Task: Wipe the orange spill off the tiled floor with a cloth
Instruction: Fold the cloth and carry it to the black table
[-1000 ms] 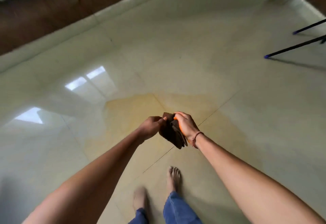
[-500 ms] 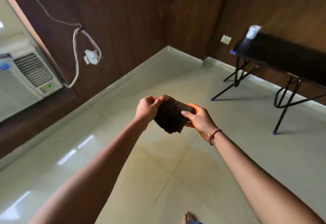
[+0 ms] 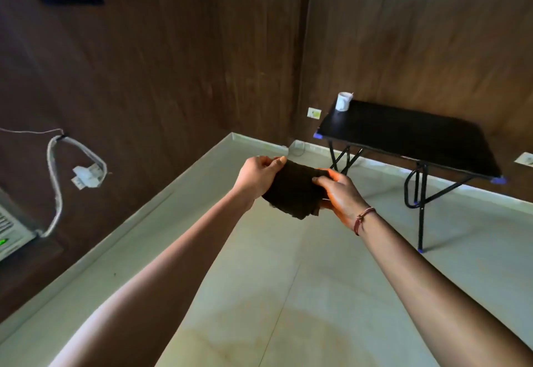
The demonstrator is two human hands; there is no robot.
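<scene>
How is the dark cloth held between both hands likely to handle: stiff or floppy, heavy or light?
Probably floppy: the cloth sags in folds below where the left hand and right hand pinch it. Likely light, since finger pinches alone seem to carry it. It looks layered, so it may fall open if one hand lets go.
</scene>
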